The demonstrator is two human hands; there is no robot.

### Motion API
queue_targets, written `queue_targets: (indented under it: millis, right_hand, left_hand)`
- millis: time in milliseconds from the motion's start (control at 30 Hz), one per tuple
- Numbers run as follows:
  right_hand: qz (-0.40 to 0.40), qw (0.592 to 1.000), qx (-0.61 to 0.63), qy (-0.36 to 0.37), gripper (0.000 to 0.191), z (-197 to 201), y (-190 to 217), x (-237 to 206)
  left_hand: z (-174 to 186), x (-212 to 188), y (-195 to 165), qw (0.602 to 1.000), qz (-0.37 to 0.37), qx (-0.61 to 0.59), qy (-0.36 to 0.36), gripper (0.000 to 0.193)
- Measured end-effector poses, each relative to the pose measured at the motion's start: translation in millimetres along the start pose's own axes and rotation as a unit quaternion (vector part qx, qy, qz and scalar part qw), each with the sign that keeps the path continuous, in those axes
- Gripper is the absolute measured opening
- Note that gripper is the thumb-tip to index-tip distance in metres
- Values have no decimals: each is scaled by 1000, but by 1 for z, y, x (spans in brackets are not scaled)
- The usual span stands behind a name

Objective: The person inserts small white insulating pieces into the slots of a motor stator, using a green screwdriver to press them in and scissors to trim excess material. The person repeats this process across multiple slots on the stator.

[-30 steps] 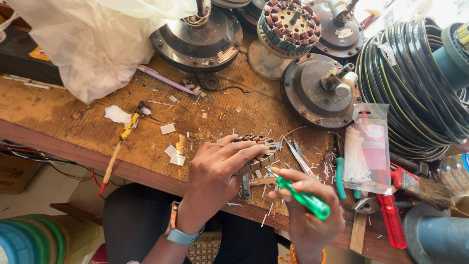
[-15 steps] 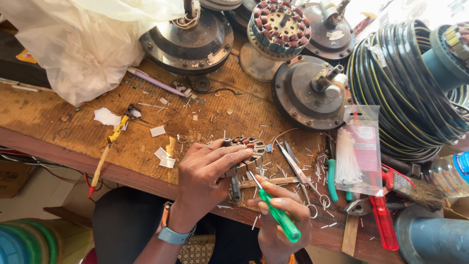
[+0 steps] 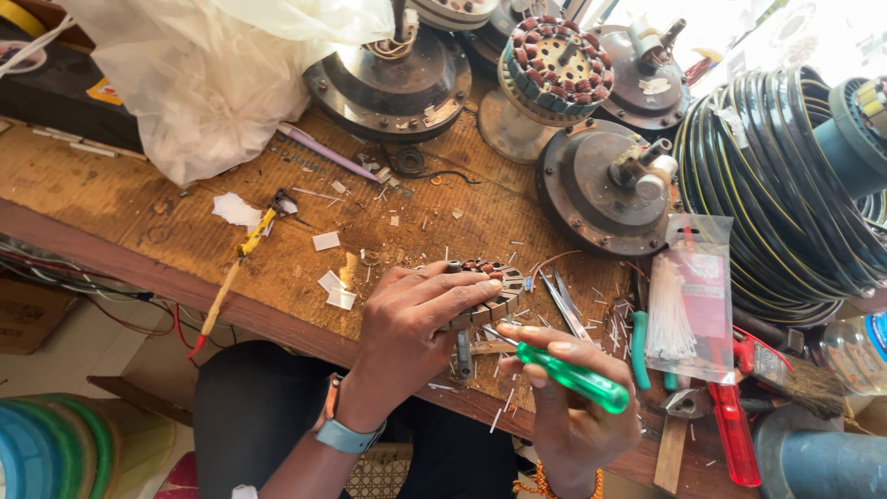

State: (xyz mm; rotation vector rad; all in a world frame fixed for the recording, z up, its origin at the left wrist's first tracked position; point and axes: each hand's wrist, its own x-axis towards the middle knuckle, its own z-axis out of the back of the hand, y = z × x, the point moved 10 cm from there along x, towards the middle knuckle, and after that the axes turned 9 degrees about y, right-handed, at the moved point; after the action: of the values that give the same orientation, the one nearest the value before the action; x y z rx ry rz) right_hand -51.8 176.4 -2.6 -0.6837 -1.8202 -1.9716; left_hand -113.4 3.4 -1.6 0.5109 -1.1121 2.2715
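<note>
Resting at lower centre of the cluttered surface [image 3: 139, 212], a small wound stator [image 3: 485, 291] is pinned under the left hand [image 3: 407, 337] — a green-handled screwdriver [image 3: 564, 374], tip aimed up-left at it, is gripped by the right hand [image 3: 568, 416].

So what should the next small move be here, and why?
Probably ease the green-handled screwdriver tip into a stator slot: the left hand pins the stator flat, the right hand aims the tip at its near edge.
</note>
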Motion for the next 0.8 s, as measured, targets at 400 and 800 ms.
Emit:
queue_targets:
  millis: [400, 800]
  right_hand:
    - [59, 985, -141, 85, 22, -25, 9, 8]
    - [69, 997, 6, -46, 13, 43, 12, 18]
  left_hand:
    - [3, -1, 4, 999, -6, -41, 8, 54]
    - [14, 1, -2, 995, -55, -47, 71, 44]
